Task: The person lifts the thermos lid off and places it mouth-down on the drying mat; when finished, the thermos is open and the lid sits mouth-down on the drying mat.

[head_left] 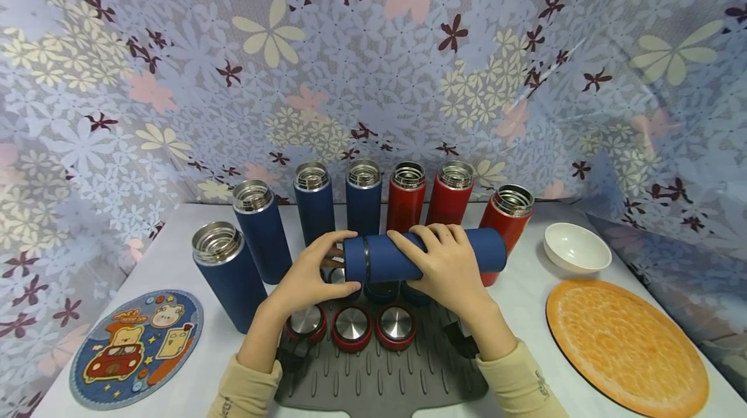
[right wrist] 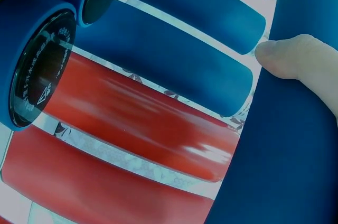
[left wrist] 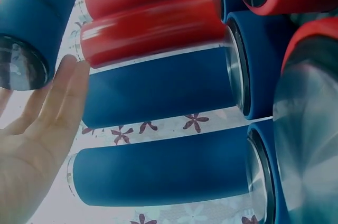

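Note:
A capped blue thermos is held level in the air by my right hand, its fingers wrapped over the body from above. The thumb of that hand lies along the blue side in the right wrist view. At the capped left end, my left hand has its fingers extended and thumb apart, close around the cap. In the left wrist view the fingers look straight beside the cap end; whether they touch it I cannot tell.
Uncapped blue thermoses and red thermoses stand in an arc behind. Red-rimmed lids and partly hidden blue lids sit on a grey ridged mat. A round cartoon mat lies left; a white bowl and an orange round mat lie right.

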Demonstrator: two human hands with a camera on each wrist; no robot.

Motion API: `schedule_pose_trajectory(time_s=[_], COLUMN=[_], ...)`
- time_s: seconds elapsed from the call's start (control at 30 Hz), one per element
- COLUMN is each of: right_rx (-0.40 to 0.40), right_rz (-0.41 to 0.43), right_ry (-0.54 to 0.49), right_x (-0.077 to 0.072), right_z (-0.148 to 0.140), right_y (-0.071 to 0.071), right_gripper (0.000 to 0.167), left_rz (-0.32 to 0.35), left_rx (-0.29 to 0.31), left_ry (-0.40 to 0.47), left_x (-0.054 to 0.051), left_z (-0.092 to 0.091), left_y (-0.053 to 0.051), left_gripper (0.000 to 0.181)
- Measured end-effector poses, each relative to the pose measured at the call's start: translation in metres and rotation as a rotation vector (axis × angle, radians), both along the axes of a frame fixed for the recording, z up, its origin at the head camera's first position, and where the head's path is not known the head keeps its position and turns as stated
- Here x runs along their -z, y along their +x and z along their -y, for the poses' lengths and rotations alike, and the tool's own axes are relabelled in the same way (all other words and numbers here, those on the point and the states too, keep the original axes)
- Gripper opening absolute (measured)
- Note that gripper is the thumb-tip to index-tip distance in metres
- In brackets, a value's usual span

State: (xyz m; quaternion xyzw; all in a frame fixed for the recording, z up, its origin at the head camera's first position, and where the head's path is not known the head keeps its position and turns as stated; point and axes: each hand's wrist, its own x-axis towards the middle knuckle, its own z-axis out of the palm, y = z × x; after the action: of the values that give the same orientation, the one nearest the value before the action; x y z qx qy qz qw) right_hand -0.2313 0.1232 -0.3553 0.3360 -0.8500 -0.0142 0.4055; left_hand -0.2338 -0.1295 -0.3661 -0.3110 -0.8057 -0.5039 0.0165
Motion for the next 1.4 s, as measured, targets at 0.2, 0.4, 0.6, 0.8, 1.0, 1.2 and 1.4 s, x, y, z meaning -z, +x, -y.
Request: schedule_pose_trajectory(time_s=[0.2,0.4,0.6,0.8,1.0,1.2,1.4], right_rx=[-0.004,0.015,0.019,0.009,0.010,0.009,0.014], right_rz=[0.000,-0.001,0.001,-0.001,-0.009,-0.013,0.002], right_ry=[-0.003,0.011,0.017,0.006,0.006,0.003,0.006], right_x=[0.0002,-0.0005,0.0003,-0.0004,-0.0002,-0.0003,-0.0011], right_z=[0.0009,-0.0005,-0.0013,-0.0003,-0.0009,-0.0018,-0.0009], right_y=[0.0004,0.0005,0.0005,0.0011,0.0002,0.0000,0.0020], right_gripper=[0.092,0.093,0.094,0.093,0.092,0.092,0.092], left_rz=[0.063,0.034,0.018,0.098,0.055,-0.018,0.063], left_rx=[-0.019,0.054,0.037,-0.002,0.035,0.058,-0.003], left_ry=[-0.027,0.097,0.097,0.032,0.071,0.103,0.035], left_x=[-0.0007,0.0027,0.0028,0.0015,0.0024,0.0024,0.0013], left_z=[-0.0007,-0.0019,-0.0015,-0.0012,-0.0019,-0.0024,-0.0021], left_y=[0.0003,-0.0009,-0.0001,0.0002,-0.0004,0.0002,0.0011], left_gripper=[0.062,0.086,0.072,0.062,0.082,0.079,0.070])
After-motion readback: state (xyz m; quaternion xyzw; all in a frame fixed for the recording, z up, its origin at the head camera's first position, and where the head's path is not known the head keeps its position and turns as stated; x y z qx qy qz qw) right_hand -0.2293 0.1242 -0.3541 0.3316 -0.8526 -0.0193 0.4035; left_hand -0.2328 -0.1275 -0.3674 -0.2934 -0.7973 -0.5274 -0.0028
